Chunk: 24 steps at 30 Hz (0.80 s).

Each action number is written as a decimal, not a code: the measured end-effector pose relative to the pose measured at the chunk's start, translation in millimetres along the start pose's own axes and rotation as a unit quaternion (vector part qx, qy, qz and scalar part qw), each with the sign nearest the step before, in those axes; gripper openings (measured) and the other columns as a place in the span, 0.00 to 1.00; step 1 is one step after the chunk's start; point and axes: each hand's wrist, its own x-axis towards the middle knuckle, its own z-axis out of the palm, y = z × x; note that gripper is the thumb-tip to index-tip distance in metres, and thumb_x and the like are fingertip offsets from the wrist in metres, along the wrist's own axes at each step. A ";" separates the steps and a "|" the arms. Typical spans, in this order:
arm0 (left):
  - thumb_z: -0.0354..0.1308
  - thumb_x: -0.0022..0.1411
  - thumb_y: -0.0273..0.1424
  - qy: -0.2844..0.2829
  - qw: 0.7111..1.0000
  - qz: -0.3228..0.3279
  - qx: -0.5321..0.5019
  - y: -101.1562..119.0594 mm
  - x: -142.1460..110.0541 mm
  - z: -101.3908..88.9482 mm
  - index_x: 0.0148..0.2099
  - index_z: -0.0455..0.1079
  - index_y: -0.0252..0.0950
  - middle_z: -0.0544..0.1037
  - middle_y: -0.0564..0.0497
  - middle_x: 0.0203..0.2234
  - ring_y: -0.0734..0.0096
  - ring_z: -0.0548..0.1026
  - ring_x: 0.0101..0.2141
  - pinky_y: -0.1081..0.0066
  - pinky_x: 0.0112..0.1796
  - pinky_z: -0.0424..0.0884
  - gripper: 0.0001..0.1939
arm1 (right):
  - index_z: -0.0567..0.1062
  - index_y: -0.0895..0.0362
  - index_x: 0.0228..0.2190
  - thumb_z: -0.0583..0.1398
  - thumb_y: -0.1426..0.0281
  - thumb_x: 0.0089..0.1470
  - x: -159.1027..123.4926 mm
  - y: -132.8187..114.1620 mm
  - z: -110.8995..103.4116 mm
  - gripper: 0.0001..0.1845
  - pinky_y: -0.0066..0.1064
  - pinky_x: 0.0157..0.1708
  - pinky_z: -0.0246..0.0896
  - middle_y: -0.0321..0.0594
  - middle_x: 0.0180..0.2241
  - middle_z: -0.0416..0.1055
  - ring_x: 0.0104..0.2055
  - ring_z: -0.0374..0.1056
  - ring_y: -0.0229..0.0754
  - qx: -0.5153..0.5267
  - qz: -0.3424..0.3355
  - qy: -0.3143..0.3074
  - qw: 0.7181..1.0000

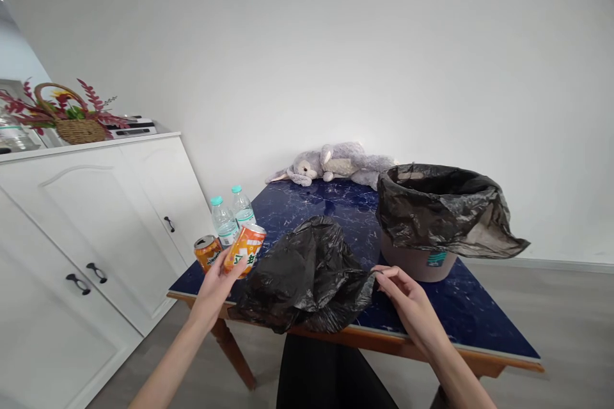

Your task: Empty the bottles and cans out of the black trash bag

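Observation:
An orange drink can (250, 244) is gripped in my left hand (222, 273), tilted above the table's left side. My right hand (400, 291) pinches the right edge of a loose black plastic bag (311, 275), which lies crumpled along the table's front edge. A second orange can (206, 252) stands just left of the held one. Behind the cans are two clear plastic bottles with teal caps, a nearer bottle (223, 220) and a farther bottle (243, 206). The bag's opening cannot be made out.
A bin (415, 261) lined with a black bag (432, 217) stands on the right of the blue marbled table (489, 316). A grey plush rabbit (336, 163) lies by the wall. At left is a white cabinet (96, 217) with a flower basket (80, 130) on top.

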 end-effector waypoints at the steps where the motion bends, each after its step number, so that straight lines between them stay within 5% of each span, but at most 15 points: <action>1: 0.65 0.60 0.57 0.026 0.997 0.020 0.068 4.4 3.3 -3.3 0.67 0.62 0.40 0.72 0.39 0.65 0.48 0.73 0.63 0.57 0.59 0.72 0.41 | 0.78 0.52 0.29 0.71 0.47 0.51 -0.4 -1.2 0.1 0.22 0.38 0.52 0.63 0.44 0.48 0.77 0.52 0.68 0.52 -0.002 0.002 -0.001 1.000; 3: 0.64 0.60 0.58 0.058 0.969 0.067 0.229 17.1 10.6 -11.5 0.65 0.63 0.41 0.75 0.41 0.62 0.48 0.77 0.58 0.58 0.54 0.74 0.40 | 0.78 0.52 0.30 0.71 0.47 0.51 -1.3 -4.1 0.6 0.22 0.39 0.52 0.64 0.45 0.50 0.76 0.52 0.68 0.53 -0.009 0.012 -0.003 1.000; 6: 0.58 0.62 0.60 0.039 0.881 0.125 0.455 40.1 25.3 -20.1 0.62 0.66 0.42 0.82 0.43 0.50 0.46 0.81 0.46 0.59 0.45 0.75 0.36 | 0.78 0.52 0.30 0.71 0.45 0.50 -2.2 -7.5 1.8 0.23 0.39 0.50 0.64 0.45 0.50 0.76 0.52 0.69 0.54 -0.014 0.022 -0.002 1.000; 11: 0.58 0.66 0.52 -0.121 0.745 0.226 0.616 63.9 71.1 -14.7 0.58 0.72 0.39 0.79 0.39 0.52 0.45 0.79 0.47 0.60 0.46 0.71 0.28 | 0.78 0.52 0.29 0.72 0.45 0.49 -2.1 -6.1 2.6 0.23 0.38 0.50 0.65 0.44 0.48 0.77 0.51 0.69 0.52 -0.018 0.015 0.001 1.000; 14: 0.68 0.59 0.46 -0.221 0.681 0.228 0.660 66.1 108.4 -3.1 0.55 0.73 0.38 0.80 0.39 0.49 0.43 0.77 0.51 0.60 0.49 0.68 0.27 | 0.79 0.52 0.29 0.72 0.45 0.49 -2.1 -4.8 2.6 0.23 0.39 0.50 0.65 0.44 0.48 0.77 0.51 0.69 0.53 -0.023 0.016 0.004 1.000; 24: 0.81 0.34 0.34 -0.266 0.669 0.215 0.660 49.3 185.6 28.0 0.39 0.77 0.41 0.82 0.43 0.43 0.47 0.74 0.50 0.63 0.51 0.64 0.27 | 0.79 0.52 0.29 0.72 0.48 0.51 -1.4 -4.3 2.2 0.21 0.38 0.53 0.63 0.43 0.48 0.76 0.51 0.69 0.51 -0.010 0.021 -0.011 1.000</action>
